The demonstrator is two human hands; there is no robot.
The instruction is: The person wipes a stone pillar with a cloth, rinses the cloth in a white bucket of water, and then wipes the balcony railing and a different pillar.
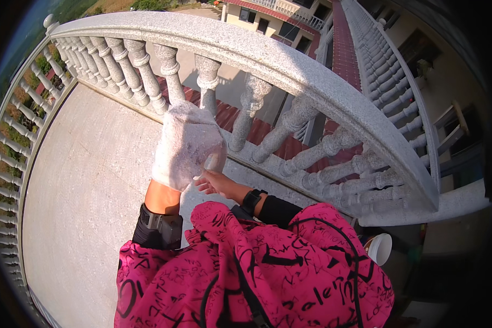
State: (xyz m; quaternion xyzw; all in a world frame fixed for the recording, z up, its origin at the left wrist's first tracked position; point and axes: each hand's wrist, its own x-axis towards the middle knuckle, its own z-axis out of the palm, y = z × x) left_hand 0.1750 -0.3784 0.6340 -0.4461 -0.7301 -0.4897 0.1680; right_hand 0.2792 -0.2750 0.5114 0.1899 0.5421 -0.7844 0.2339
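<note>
A pale pinkish-white cloth (184, 143) wraps my left hand (162, 192); only the wrist shows below it, so the fingers are hidden. Sunlight falls on the cloth's left part, while its right part is in shade. Just below the lower right corner of the cloth is my right hand (216, 183), palm turned towards the cloth. Its fingers are apart with nothing seen between them, and the thumb is close to or touching the cloth's edge. Both wrists carry dark straps with devices, below black cuffs and pink printed sleeves.
A speckled stone balustrade (246, 45) curves across the front, with turned balusters (208, 78) behind the cloth. Another railing (14, 139) bounds the left side of the pale floor (78, 164). A white bucket-like container (380, 249) stands at right. Red roof tiles (291, 147) lie beyond the balusters.
</note>
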